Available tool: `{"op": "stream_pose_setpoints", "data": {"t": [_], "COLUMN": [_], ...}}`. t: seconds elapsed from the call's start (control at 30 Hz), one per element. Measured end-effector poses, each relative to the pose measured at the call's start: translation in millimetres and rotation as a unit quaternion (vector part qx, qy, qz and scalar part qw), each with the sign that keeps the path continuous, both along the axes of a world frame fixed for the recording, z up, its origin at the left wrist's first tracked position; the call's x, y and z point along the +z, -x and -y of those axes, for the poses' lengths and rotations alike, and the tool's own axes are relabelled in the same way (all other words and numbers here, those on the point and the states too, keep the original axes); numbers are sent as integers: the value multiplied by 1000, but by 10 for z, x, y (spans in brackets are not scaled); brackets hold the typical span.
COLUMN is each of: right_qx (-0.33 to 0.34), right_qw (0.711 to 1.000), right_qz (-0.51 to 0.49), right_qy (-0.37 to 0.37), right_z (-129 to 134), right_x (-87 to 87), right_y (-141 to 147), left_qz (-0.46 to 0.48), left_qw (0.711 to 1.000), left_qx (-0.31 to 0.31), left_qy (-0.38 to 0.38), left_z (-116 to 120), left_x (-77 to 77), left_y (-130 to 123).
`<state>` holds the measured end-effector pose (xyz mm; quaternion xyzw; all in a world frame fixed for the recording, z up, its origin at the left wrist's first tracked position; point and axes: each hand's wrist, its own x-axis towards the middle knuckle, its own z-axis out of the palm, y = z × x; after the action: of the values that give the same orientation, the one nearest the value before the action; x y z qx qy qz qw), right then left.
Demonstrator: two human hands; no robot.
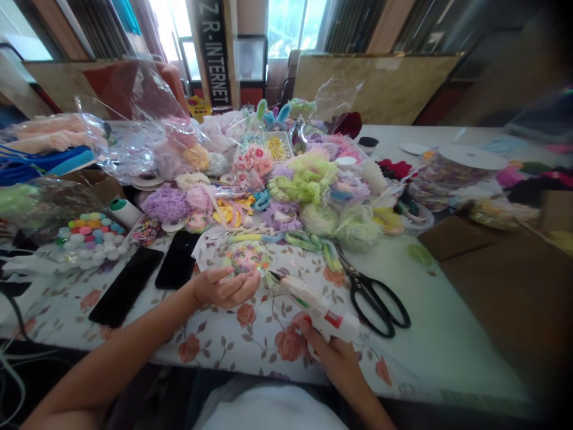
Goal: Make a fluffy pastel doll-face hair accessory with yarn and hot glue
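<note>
My right hand (pixel 333 352) is wrapped around the handle of a white hot glue gun (pixel 308 301). The gun's dark nozzle points left, at the fingertips of my left hand (pixel 230 288). That left hand is palm up with its fingers curled in; a small shiny bit shows at the fingertips, too small to name. Just behind them lies a doll's face (pixel 247 257) with green eyes and colourful trim round it. Whether my left fingers touch the doll is unclear. Black-handled scissors (pixel 378 301) lie to the right of the glue gun, blades toward the pile.
Two black phones (pixel 126 286) lie at the left on the floral cloth (pixel 215 340). Behind is a heap of craft trims, with lime-green ruffled trim (pixel 308 176) and purple fluffy yarn (pixel 165 203). Pompoms (pixel 92 236) sit at left, a cardboard box (pixel 505 269) at right.
</note>
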<state>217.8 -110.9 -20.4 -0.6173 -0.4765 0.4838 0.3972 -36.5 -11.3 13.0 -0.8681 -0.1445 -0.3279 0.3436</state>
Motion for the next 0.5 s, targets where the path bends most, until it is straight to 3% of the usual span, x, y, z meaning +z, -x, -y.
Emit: {"op": "stream_pose_setpoints", "data": {"t": [0.17, 0.33, 0.43, 0.5], "right_qx": [41, 48, 51, 54], "right_qw": [999, 997, 997, 998], "right_qz": [26, 23, 23, 18], "right_qy": [-16, -52, -45, -35], "right_z": [10, -19, -19, -15], "right_x": [-111, -66, -35, -34], "right_y": [-13, 4, 11, 10], "left_qz": [-73, -105, -82, -67], "left_qw": [987, 943, 930, 939], "left_qx": [7, 38, 51, 37], "left_qy": [142, 312, 355, 335], "left_z": [-20, -33, -32, -24], "left_x": [102, 180, 191, 170], "left_y": [32, -18, -32, -18]}}
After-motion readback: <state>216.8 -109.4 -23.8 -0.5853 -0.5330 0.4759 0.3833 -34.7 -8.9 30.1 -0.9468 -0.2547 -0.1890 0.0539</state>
